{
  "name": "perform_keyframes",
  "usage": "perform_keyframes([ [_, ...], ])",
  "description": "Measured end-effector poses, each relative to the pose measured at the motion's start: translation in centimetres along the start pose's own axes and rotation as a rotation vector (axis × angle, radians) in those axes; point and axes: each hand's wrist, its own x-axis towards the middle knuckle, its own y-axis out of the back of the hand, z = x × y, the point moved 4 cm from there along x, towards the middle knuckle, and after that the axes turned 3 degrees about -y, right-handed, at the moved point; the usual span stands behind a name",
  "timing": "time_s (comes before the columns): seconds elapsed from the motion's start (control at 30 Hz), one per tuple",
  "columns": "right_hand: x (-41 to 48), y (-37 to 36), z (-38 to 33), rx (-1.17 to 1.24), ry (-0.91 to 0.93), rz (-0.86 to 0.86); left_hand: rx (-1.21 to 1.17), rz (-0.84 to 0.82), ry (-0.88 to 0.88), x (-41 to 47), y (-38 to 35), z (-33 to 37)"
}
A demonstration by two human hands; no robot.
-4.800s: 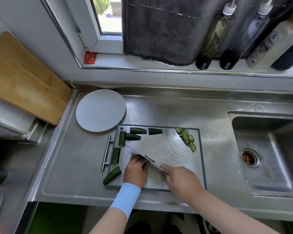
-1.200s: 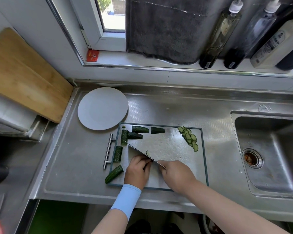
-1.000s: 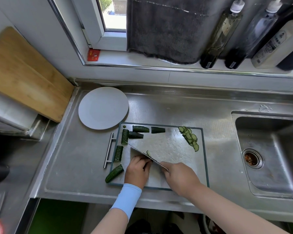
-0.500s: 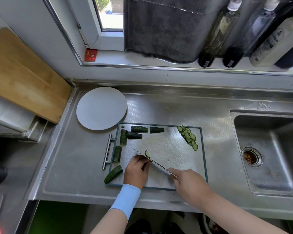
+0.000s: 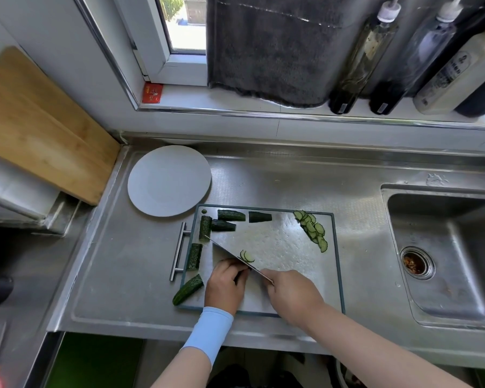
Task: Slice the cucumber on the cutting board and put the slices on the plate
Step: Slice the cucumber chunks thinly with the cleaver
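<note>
Steel knife is held in the right grip; the left grip is curled on a largely hidden cucumber piece at six o'clock on the cutting board; slices lie at two o'clock.

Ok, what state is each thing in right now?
Plate, bare, no slices yet.
Knife, gripped by right hand, blade angled across cutting board.
Left hand, curled on a mostly hidden cucumber piece.
Fresh slices, lying beside the blade.
Slice pile, fanned at board's far right.
Uncut chunks, six along board's left and far edges.
</note>
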Motion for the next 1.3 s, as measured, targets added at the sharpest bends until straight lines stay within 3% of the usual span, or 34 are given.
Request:
perform_keyframes([
  [0.63,-3.6,0.5,2.6,-0.016,0.012,0.043,-0.031,-0.023,0.019,0.2,0.1,0.0],
  [0.97,-1.2,-0.1,0.9,0.07,-0.034,-0.028,-0.038,-0.018,-0.005,0.0,0.1,0.0],
  [1.3,-0.5,0.2,-0.3,-0.011,-0.009,-0.007,0.007,-0.048,-0.071,0.0,0.6,0.4],
])
